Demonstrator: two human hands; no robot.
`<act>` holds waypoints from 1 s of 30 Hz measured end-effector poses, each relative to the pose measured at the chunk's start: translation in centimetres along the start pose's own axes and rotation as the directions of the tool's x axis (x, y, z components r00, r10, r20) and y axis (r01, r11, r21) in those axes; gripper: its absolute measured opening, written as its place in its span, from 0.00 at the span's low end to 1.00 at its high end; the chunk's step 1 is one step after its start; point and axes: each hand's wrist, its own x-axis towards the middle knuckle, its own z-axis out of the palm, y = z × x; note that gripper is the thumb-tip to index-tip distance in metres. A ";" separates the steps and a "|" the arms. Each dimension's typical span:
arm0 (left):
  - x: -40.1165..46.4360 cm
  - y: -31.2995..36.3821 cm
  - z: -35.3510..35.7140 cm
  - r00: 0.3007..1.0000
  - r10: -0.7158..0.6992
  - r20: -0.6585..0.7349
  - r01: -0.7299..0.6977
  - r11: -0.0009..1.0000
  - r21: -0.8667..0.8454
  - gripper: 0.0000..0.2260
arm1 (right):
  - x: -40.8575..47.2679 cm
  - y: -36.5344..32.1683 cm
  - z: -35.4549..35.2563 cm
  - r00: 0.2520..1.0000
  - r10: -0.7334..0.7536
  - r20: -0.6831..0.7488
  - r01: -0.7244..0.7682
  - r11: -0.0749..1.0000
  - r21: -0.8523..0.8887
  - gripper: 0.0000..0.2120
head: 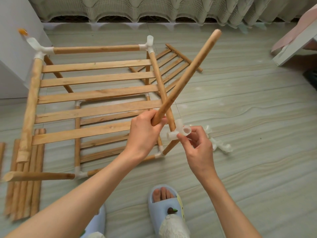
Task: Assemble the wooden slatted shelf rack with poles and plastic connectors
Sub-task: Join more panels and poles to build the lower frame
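Rack roughly half built; we're fitting a front corner.
Left hand (143, 133) grips loose pole (186, 75), right hand (199, 148) pinches plastic connector (178, 131); spare poles (24, 182), slatted panel (169, 63) remain on floor.

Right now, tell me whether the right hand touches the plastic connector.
Touching: the head view shows the right hand pinching the plastic connector with its fingers.

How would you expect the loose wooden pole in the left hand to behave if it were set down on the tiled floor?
The pole looks round and smooth, so it would probably roll on the glossy floor. It appears stiff and straight, unlikely to flex. The left hand grips it by one end alone, which suggests it is fairly light.
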 end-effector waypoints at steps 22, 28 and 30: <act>-0.2 0.4 -0.6 0.991 -0.117 0.061 0.120 0.992 -0.049 0.07 | -1.0 0.5 -0.3 0.999 0.026 0.025 -0.023 0.994 -0.107 0.14; 2.9 -0.2 -1.3 0.984 0.158 0.076 -0.172 0.955 0.241 0.06 | 0.0 0.5 -0.4 0.999 0.009 0.052 -0.005 0.997 -0.074 0.12; 3.1 -0.4 -0.4 0.972 0.203 0.121 -0.228 0.940 0.253 0.05 | 0.2 0.6 -0.5 0.999 0.000 0.048 0.004 0.996 -0.091 0.13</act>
